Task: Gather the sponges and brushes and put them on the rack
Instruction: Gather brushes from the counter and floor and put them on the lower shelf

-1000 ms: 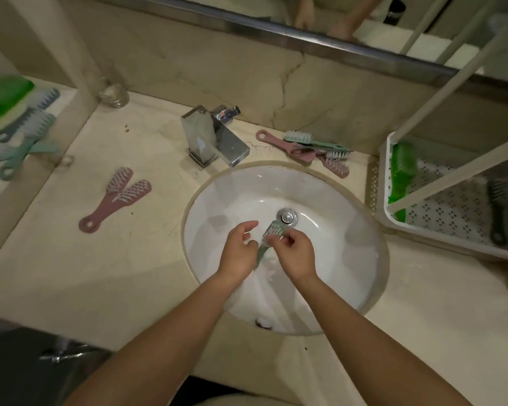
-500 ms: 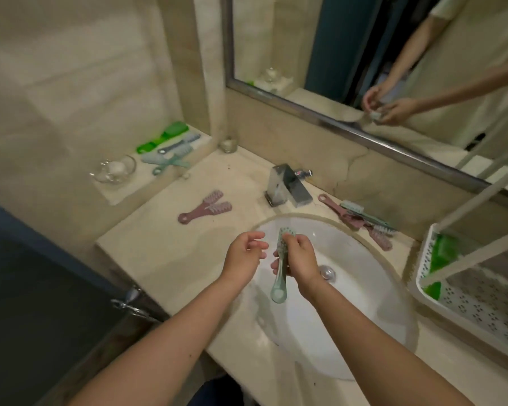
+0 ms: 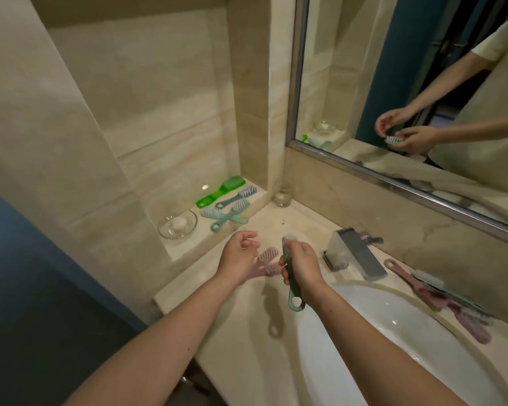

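My right hand (image 3: 301,266) grips a teal brush (image 3: 291,284) upright, its ringed handle hanging down above the counter. My left hand (image 3: 238,259) hovers just left of it, fingers loosely curled and holding nothing. Under my hands lie two pink brushes (image 3: 266,263), partly hidden. On the wall ledge rest a green brush (image 3: 220,191), a blue-grey brush (image 3: 236,197) and two teal brushes (image 3: 223,216). Pink and teal brushes (image 3: 440,297) lie behind the sink at the right. No rack shows.
A white sink (image 3: 393,347) fills the lower right, with a chrome tap (image 3: 354,257) behind it. A glass dish (image 3: 177,224) stands on the ledge and a small glass (image 3: 282,196) in the corner. A mirror (image 3: 408,83) covers the back wall.
The view swung left, away from the rack and sink towards the ledge. My right hand lifted the teal brush out of the sink; my left hand let go of it.
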The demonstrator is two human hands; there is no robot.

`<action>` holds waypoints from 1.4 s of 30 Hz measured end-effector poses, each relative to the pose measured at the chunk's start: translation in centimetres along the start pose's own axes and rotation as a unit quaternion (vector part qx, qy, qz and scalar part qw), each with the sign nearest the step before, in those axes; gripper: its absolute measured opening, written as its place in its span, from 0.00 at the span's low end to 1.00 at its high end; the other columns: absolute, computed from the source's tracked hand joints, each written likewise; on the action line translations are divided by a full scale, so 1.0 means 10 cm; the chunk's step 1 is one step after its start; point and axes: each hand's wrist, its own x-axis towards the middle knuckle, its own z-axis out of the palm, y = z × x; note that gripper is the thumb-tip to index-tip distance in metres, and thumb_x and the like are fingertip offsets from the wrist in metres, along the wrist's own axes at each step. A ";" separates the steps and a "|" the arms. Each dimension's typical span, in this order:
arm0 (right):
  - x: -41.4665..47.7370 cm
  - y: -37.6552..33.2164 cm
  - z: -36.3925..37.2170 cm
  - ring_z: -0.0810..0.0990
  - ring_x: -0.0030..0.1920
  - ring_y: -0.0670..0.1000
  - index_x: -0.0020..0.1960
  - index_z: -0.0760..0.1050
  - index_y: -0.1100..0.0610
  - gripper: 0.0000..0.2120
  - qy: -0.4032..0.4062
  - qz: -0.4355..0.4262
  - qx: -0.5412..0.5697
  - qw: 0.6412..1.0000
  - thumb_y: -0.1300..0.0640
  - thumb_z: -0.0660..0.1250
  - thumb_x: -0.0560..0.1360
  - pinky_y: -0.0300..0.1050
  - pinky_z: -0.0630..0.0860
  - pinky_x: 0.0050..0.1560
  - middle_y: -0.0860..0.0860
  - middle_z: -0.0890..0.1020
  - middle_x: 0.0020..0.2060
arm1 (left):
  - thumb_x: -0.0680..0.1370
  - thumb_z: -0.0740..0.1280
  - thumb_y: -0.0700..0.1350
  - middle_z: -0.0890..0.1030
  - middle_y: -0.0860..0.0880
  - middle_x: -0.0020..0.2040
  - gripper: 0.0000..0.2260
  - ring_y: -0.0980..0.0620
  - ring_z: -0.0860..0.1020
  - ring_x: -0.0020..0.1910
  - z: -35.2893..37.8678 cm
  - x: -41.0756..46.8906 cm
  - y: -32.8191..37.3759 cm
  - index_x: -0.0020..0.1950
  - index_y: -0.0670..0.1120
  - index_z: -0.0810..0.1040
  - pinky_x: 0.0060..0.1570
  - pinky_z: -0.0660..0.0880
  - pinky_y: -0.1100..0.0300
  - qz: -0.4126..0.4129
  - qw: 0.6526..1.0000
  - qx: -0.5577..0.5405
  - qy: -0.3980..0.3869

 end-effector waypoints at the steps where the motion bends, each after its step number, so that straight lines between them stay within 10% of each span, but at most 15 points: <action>1: 0.12 -0.03 0.09 0.67 0.20 0.51 0.46 0.66 0.60 0.08 0.009 0.005 0.001 1.000 0.55 0.60 0.78 0.38 0.63 0.20 0.57 0.73 0.31 | 0.80 0.58 0.36 0.79 0.46 0.53 0.10 0.48 0.78 0.49 -0.07 0.18 0.02 0.58 0.46 0.74 0.42 0.78 0.61 0.008 1.000 0.026 0.009; 5: 0.64 -0.12 0.41 0.69 0.22 0.49 0.46 0.70 0.60 0.09 0.042 0.016 -0.041 0.998 0.59 0.69 0.72 0.38 0.65 0.22 0.55 0.75 0.33 | 0.79 0.61 0.37 0.78 0.46 0.59 0.11 0.54 0.76 0.48 -0.29 0.92 0.04 0.61 0.45 0.74 0.40 0.71 0.72 0.031 0.994 0.098 0.027; 11: 1.33 -0.19 0.82 0.68 0.20 0.47 0.47 0.72 0.59 0.07 0.038 0.019 -0.079 0.996 0.63 0.68 0.71 0.36 0.63 0.19 0.54 0.76 0.33 | 0.78 0.62 0.40 0.73 0.46 0.68 0.19 0.46 0.75 0.62 -0.50 1.81 0.02 0.70 0.45 0.70 0.61 0.73 0.51 0.022 0.975 0.218 0.023; 32: 2.13 0.10 0.86 0.70 0.17 0.40 0.50 0.73 0.60 0.06 0.085 0.043 -0.034 0.995 0.64 0.66 0.73 0.35 0.65 0.18 0.52 0.77 0.34 | 0.79 0.62 0.46 0.71 0.42 0.64 0.16 0.42 0.67 0.62 -0.33 2.76 -0.39 0.66 0.45 0.70 0.61 0.65 0.52 0.063 0.831 0.551 0.046; 42: 1.87 0.03 0.70 0.68 0.23 0.49 0.48 0.71 0.60 0.05 0.102 0.041 -0.040 0.993 0.63 0.66 0.74 0.38 0.64 0.20 0.56 0.74 0.33 | 0.80 0.57 0.42 0.76 0.45 0.59 0.10 0.40 0.76 0.54 -0.25 2.43 -0.21 0.60 0.46 0.72 0.55 0.69 0.49 0.090 0.885 0.448 0.087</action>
